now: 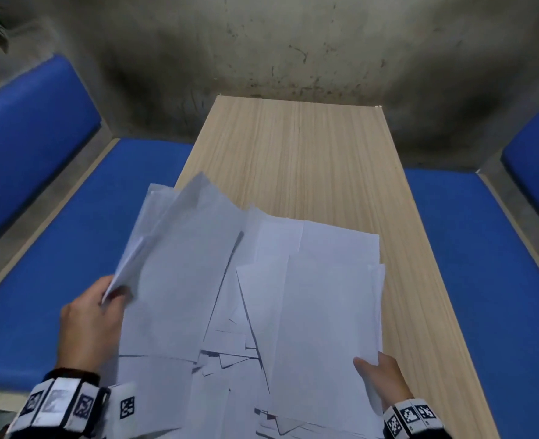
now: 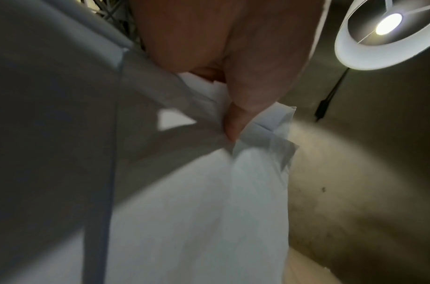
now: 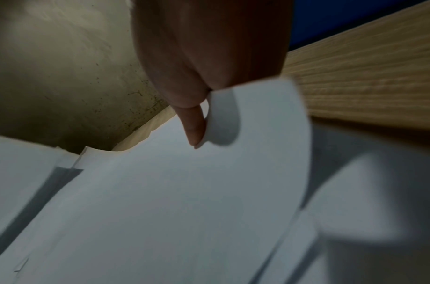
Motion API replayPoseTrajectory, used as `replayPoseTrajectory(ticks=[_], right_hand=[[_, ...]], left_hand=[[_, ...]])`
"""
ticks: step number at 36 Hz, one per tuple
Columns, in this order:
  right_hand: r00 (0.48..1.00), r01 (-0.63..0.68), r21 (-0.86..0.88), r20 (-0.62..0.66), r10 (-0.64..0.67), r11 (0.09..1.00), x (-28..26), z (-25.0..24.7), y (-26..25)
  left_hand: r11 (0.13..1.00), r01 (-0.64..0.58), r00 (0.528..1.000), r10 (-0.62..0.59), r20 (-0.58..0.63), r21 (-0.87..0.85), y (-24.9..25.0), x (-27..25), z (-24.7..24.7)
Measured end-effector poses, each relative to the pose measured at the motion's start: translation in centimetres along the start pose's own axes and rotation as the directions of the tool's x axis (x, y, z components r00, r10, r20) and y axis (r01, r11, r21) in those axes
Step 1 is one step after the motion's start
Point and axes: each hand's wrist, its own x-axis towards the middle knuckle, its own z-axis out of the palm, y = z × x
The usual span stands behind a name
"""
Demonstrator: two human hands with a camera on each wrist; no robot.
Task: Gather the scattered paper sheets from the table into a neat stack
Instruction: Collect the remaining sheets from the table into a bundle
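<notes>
The grey, stained concrete wall (image 1: 261, 52) closes the far end of the room, and blue padded benches (image 1: 81, 248) run along both sides of the long, pale wood-grain counter (image 1: 293, 160), whose far half lies bare. The paper sheets (image 1: 309, 296) are bunched over the near end of the counter in 1 loose, fanned heap, corners pointing different ways and dark gaps showing between layers; some on the left look lifted clear of the surface and overhang the counter's left edge above the bench. The left hand (image 1: 90, 324) grips a crumpled bundle of sheet corners, its thumb (image 2: 233, 123) pinching them against the fingers in the left wrist view. The right hand (image 1: 383, 380) holds the near right corner of the top sheets, the thumb (image 3: 194, 124) lying on the upper face and the paper curling over the fingers below. The heap is gathered but not squared, so the risks lie in the tidying: the left pinch is already creasing the corners and may leave them folded; the overhanging sheets, held only at 1 corner, could slide off onto the bench; and pushing both sides together while layers sit crossed may buckle the inner sheets. A lit lamp (image 2: 384, 30) hangs overhead.
</notes>
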Motion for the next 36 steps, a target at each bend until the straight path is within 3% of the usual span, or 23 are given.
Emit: replayPoseTrajectory(ticks=[4, 8, 10, 13, 20, 24, 27, 31, 36], right_hand=[[1.0, 0.006, 0.007, 0.0, -0.006, 1.0, -0.2, 0.0, -0.3], [1.0, -0.007, -0.007, 0.016, 0.007, 1.0, -0.1, 0.0, -0.3], [1.0, -0.006, -0.018, 0.011, 0.006, 1.0, -0.2, -0.1, -0.4], [1.0, -0.004, -0.013, 0.01, 0.004, 1.0, -0.1, -0.1, -0.4], [1.0, -0.007, 0.016, 0.006, 0.007, 1.0, -0.2, 0.0, -0.5], [1.0, -0.021, 0.071, 0.01, 0.02, 0.997, -0.5, -0.1, -0.8], [1.0, -0.006, 0.1, 0.006, 0.006, 0.995, -0.6, -0.6, -0.8], [0.999, -0.025, 0.111, 0.03, 0.022, 0.993, -0.7, -0.6, -0.8], [0.992, -0.109, 0.219, 0.084, 0.092, 0.97, 0.1, -0.3, 0.4]], left_hand=[[0.999, -0.037, 0.998, 0.036, -0.052, -0.019, 1.1, 1.2, -2.4], [0.979, -0.063, 0.998, 0.061, -0.017, -0.196, 2.7, 2.6, -4.7], [0.974, -0.122, 0.993, 0.119, -0.027, -0.189, 4.6, 3.0, -6.0], [0.936, -0.141, 0.99, 0.123, -0.075, -0.322, 6.5, 3.6, -6.4], [0.86, -0.033, 0.999, 0.007, -0.051, -0.509, 9.2, 3.8, -2.9], [0.829, 0.101, 0.993, -0.055, 0.1, -0.55, 11.2, 1.7, 2.2], [0.814, 0.221, 0.961, -0.088, 0.262, -0.537, 12.1, -1.1, 7.0], [0.845, 0.367, 0.852, -0.138, 0.505, -0.389, 9.9, -4.3, 13.5], [0.911, 0.352, 0.744, -0.132, 0.655, -0.216, 7.7, -6.6, 18.0]])
